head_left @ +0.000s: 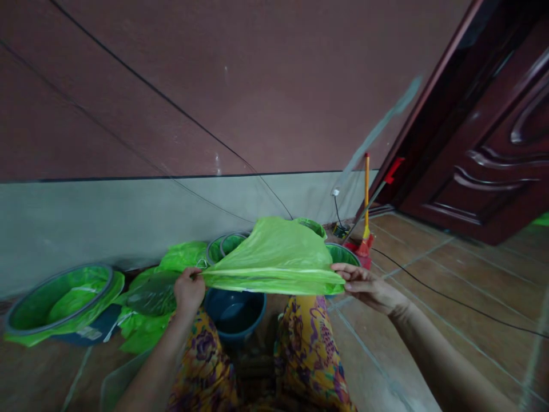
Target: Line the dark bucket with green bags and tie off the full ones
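Green bag (281, 252), edge pinched in both hands (189, 292) (372, 289) — taut; room rightward, over floor tiles (480, 269)

Orange-handled broom (366, 200) upright nr dk-red door (480, 171), wht plug (335, 193) low on 2-tone wall (214, 86), tiled flr (472, 277).

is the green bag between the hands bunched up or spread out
Spread out: the green bag is pulled wide between the left hand and right hand, its body fanning out beyond them.
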